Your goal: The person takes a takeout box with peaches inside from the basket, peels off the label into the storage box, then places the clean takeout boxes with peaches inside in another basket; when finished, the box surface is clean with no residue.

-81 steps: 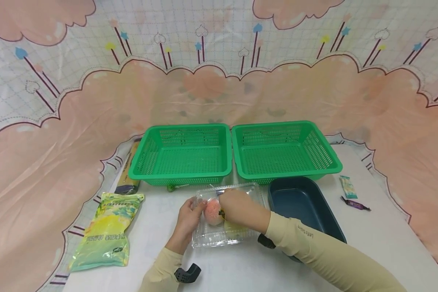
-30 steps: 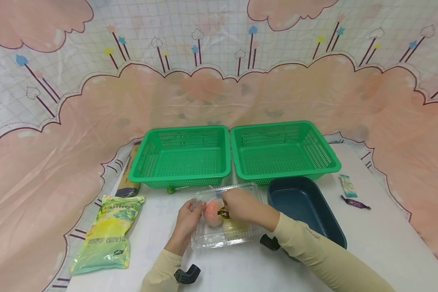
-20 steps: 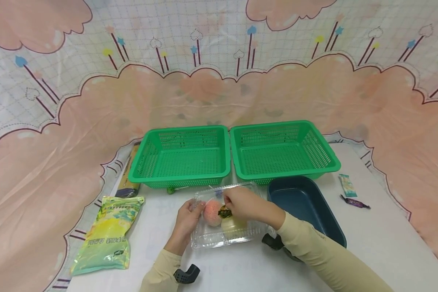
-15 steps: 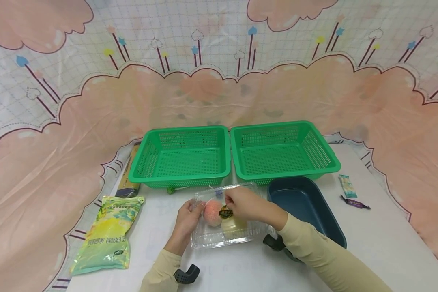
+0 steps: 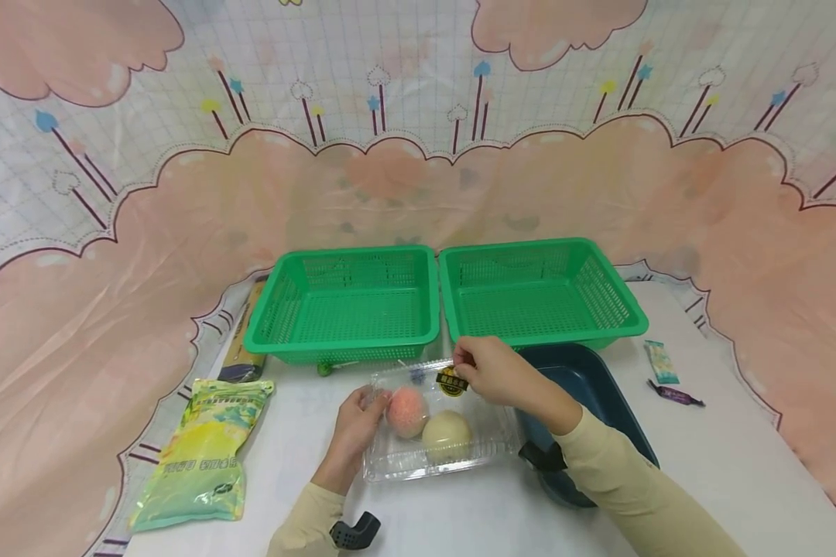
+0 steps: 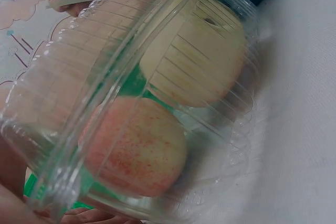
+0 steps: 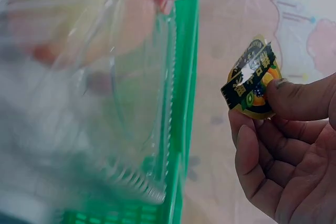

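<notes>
In the head view my left hand [image 5: 355,433] grips the left edge of a clear plastic clamshell box [image 5: 484,422], thumb on top. Inside lie a pinkish round fruit [image 5: 407,412], like a peach or apple, and a pale yellow one [image 5: 447,437]. The left wrist view shows the red-speckled fruit [image 6: 139,148] and the yellow fruit [image 6: 197,51] through the ribbed plastic wall. Over the far part of the box, my right hand [image 5: 505,377] pinches a black-and-gold sticker [image 5: 452,381] between thumb and index finger. In the right wrist view the sticker [image 7: 252,80] stands apart from the box.
Two green plastic baskets [image 5: 344,348] stand side by side behind the box. A dark blue tray [image 5: 581,379] lies to the right, partly beneath my right forearm. Small wrapped sweets [image 5: 662,362] lie far right; a yellow-green bag [image 5: 198,456] and a brown package [image 5: 244,352] sit left.
My right hand has moved up and right, lifting the sticker away from above the fruits, so the yellow fruit now shows fully. My left hand keeps its hold on the box edge.
</notes>
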Demonstrator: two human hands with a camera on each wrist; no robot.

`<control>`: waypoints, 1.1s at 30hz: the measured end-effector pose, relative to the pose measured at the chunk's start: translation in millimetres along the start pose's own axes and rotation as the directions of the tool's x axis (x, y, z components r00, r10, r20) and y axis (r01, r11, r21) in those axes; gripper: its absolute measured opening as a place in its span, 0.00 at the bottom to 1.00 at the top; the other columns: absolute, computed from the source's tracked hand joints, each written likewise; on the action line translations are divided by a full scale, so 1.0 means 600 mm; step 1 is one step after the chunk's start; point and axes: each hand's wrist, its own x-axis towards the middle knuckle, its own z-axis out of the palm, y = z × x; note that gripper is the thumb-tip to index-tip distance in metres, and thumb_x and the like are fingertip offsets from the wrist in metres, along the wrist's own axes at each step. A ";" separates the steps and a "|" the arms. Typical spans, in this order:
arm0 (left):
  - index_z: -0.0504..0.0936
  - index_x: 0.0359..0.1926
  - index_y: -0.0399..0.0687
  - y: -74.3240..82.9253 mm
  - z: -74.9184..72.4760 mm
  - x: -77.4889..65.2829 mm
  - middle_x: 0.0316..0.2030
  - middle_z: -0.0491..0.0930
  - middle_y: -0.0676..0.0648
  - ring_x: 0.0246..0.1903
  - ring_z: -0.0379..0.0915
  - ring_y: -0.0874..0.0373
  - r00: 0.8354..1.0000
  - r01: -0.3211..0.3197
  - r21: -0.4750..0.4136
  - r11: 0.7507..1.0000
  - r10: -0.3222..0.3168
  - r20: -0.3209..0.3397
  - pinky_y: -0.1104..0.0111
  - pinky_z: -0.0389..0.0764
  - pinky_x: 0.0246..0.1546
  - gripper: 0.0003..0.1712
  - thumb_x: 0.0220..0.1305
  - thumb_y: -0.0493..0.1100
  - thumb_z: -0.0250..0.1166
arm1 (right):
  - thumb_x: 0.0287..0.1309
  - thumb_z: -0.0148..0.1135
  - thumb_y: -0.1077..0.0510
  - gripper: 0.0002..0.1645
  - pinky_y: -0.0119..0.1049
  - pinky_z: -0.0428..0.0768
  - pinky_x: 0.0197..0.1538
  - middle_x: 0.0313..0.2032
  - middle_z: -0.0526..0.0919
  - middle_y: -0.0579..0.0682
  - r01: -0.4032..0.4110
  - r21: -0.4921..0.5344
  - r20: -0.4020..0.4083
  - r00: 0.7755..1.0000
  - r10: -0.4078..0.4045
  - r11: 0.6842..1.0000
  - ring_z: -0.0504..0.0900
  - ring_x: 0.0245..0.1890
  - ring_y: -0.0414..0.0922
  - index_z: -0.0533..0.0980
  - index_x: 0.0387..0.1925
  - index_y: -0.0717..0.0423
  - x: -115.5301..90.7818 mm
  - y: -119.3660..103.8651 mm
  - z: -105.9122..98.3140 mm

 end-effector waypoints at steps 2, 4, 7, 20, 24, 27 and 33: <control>0.58 0.77 0.27 -0.002 0.000 -0.001 0.73 0.63 0.23 0.71 0.66 0.29 1.000 0.002 -0.003 1.000 -0.002 -0.002 0.43 0.74 0.70 0.39 0.79 0.49 0.58 | 0.74 0.59 0.64 0.08 0.33 0.70 0.29 0.28 0.76 0.47 -0.019 -0.007 -0.003 1.000 0.019 1.000 0.69 0.25 0.41 0.75 0.34 0.54 -0.003 0.010 -0.002; 0.58 0.77 0.27 -0.003 0.001 0.000 0.73 0.64 0.24 0.70 0.67 0.29 1.000 0.004 -0.006 1.000 -0.004 -0.002 0.44 0.75 0.70 0.39 0.79 0.49 0.58 | 0.74 0.60 0.63 0.08 0.34 0.71 0.29 0.29 0.77 0.47 -0.028 -0.012 -0.006 1.000 0.028 1.000 0.70 0.25 0.41 0.75 0.34 0.54 -0.006 0.020 -0.005; 0.58 0.77 0.27 -0.004 0.001 0.000 0.73 0.64 0.24 0.71 0.66 0.29 1.000 0.002 -0.011 1.000 -0.002 -0.005 0.43 0.74 0.71 0.39 0.79 0.49 0.59 | 0.74 0.59 0.64 0.08 0.34 0.70 0.29 0.29 0.77 0.47 -0.031 -0.015 -0.009 0.999 0.031 0.999 0.69 0.24 0.42 0.75 0.34 0.54 -0.010 0.034 -0.010; 0.58 0.76 0.26 -0.002 0.001 0.002 0.73 0.64 0.23 0.71 0.66 0.29 1.000 -0.004 0.003 1.000 0.004 -0.002 0.42 0.73 0.71 0.40 0.78 0.50 0.59 | 0.71 0.61 0.67 0.07 0.36 0.72 0.30 0.31 0.79 0.50 -0.079 -0.014 -0.029 0.996 0.079 0.997 0.72 0.27 0.44 0.74 0.35 0.56 -0.031 0.086 -0.039; 0.58 0.76 0.25 -0.002 0.000 0.001 0.73 0.63 0.23 0.71 0.65 0.28 1.000 -0.006 0.005 1.000 0.006 0.002 0.41 0.72 0.71 0.40 0.78 0.50 0.59 | 0.70 0.61 0.67 0.06 0.37 0.73 0.31 0.32 0.79 0.51 -0.110 -0.005 -0.028 0.994 0.109 0.994 0.73 0.28 0.45 0.74 0.35 0.56 -0.036 0.097 -0.046; 0.58 0.76 0.25 -0.003 -0.001 0.001 0.72 0.63 0.23 0.71 0.65 0.28 1.000 -0.008 0.003 1.000 0.008 0.001 0.41 0.72 0.71 0.40 0.78 0.49 0.59 | 0.70 0.61 0.67 0.06 0.37 0.74 0.31 0.33 0.80 0.51 -0.122 -0.012 -0.032 0.992 0.121 0.992 0.73 0.29 0.45 0.74 0.35 0.56 -0.038 0.105 -0.048; 0.58 0.76 0.25 -0.003 -0.001 0.002 0.72 0.64 0.23 0.70 0.67 0.29 1.000 -0.012 0.005 1.000 0.012 -0.003 0.42 0.73 0.71 0.40 0.78 0.49 0.59 | 0.70 0.61 0.67 0.06 0.37 0.73 0.30 0.33 0.80 0.51 -0.141 -0.021 -0.025 0.990 0.141 0.990 0.73 0.27 0.45 0.75 0.36 0.57 -0.043 0.122 -0.050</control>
